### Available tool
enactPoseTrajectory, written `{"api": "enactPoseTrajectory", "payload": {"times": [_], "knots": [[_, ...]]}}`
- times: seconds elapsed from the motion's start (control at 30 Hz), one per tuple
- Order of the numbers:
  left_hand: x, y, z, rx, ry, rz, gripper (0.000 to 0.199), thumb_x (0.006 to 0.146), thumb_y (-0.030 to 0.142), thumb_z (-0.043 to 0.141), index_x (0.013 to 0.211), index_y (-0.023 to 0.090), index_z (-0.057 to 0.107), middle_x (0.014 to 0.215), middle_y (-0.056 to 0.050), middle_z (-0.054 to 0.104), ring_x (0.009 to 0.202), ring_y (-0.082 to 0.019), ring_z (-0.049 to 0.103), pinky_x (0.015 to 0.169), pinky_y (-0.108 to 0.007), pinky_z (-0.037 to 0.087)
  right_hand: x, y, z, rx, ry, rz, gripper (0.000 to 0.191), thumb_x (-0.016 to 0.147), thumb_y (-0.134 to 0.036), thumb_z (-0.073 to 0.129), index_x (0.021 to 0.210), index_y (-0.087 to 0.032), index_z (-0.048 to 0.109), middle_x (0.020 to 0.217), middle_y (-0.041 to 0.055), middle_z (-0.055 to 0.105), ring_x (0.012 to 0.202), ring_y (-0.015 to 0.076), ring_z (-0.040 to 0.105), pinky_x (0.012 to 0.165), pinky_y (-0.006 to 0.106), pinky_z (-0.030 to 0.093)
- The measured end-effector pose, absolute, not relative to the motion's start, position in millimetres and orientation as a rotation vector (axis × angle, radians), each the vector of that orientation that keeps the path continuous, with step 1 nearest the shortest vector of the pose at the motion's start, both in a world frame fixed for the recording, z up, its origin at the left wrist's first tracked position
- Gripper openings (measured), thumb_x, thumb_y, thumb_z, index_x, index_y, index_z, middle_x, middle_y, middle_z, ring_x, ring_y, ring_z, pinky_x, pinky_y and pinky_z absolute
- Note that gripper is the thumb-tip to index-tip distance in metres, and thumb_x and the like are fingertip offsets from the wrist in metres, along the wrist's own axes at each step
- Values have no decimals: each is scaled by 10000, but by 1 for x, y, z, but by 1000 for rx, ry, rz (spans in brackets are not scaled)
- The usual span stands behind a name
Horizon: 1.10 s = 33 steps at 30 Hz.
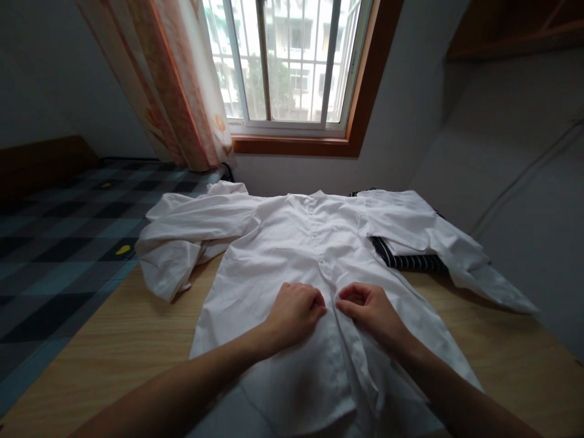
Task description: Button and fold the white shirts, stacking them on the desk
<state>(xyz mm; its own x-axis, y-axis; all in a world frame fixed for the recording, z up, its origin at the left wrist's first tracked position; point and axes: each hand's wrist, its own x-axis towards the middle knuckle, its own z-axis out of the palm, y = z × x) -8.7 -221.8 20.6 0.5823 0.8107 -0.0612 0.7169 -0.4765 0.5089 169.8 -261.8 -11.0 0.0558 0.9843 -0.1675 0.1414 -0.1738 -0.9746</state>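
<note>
A white long-sleeved shirt [274,261] lies spread front side up, its collar at the far end and its sleeves out to both sides. The upper front edges meet, while lower down they part. My left hand [297,311] is closed in a pinch on the front edge left of the opening. Across the gap, my right hand [371,309] pinches the other front edge between thumb and fingers. Whether a button sits between the fingertips is too small to tell.
Under the shirt is a light wooden table [104,340]. Dark striped cloth [415,263] shows beneath the right sleeve. A bed with a checked cover [59,243] stands at the left. Behind are a curtain [168,79], a window [292,67] and a wall; a cable [520,176] hangs at right.
</note>
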Motion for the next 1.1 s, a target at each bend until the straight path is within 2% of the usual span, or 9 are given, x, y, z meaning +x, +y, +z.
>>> {"api": "enactPoseTrajectory", "payload": {"times": [0.1, 0.4, 0.6, 0.73, 0.8, 0.93, 1.1], "knots": [[-9, -221, 20, 2269, 1193, 250, 190, 800, 262, 558, 789, 183, 731, 757, -34, 706, 720, -174, 600, 675, -271, 375, 163, -267, -12, -1486, -1321, 1087, 124, 668, -232, 678, 767, -160, 663, 656, 8, 658, 612, 140, 604, 571, 244, 466], [-9, -215, 11, 2127, 1175, 212, 256, 761, 270, 507, 754, 155, 735, 657, -29, 660, 623, -148, 539, 574, -255, 323, 156, -275, -16, -1466, -1392, 1020, 178, 700, -187, 660, 877, -187, 653, 745, 13, 662, 652, 148, 628, 588, 250, 502], [-11, -213, 6, 2053, 1155, 221, 251, 746, 276, 507, 691, 136, 708, 597, -12, 603, 594, -130, 501, 546, -245, 299, 155, -272, -20, -1312, -1201, 1230, 122, 752, -249, 642, 852, -179, 638, 749, 23, 685, 680, 164, 664, 629, 279, 537], [-12, -211, 6, 1961, 1108, 230, 249, 738, 265, 511, 723, 125, 716, 608, -5, 599, 590, -122, 488, 551, -238, 316, 155, -268, -21, -1282, -1121, 1298, 164, 678, -224, 709, 812, -168, 634, 714, 8, 675, 649, 143, 642, 618, 255, 522], [-11, -211, 6, 1934, 1097, 253, 249, 730, 264, 522, 746, 125, 728, 628, -7, 613, 601, -124, 492, 570, -237, 336, 154, -267, -22, -1294, -1158, 1263, 176, 648, -203, 734, 786, -166, 629, 706, 2, 666, 644, 133, 627, 610, 239, 505], [-10, -214, 5, 1868, 1116, 324, 241, 706, 256, 541, 755, 122, 736, 649, -10, 624, 622, -129, 499, 587, -235, 350, 151, -271, -21, -1355, -1269, 1105, 117, 694, -186, 689, 784, -179, 615, 707, -7, 648, 634, 127, 617, 585, 227, 492], [-8, -218, 1, 1704, 1111, 336, 269, 741, 281, 510, 635, 111, 690, 538, 8, 535, 559, -114, 444, 536, -233, 312, 148, -277, -24, -1428, -1430, 843, 116, 734, -166, 627, 843, -196, 598, 733, -5, 663, 622, 133, 633, 595, 234, 517]]}}
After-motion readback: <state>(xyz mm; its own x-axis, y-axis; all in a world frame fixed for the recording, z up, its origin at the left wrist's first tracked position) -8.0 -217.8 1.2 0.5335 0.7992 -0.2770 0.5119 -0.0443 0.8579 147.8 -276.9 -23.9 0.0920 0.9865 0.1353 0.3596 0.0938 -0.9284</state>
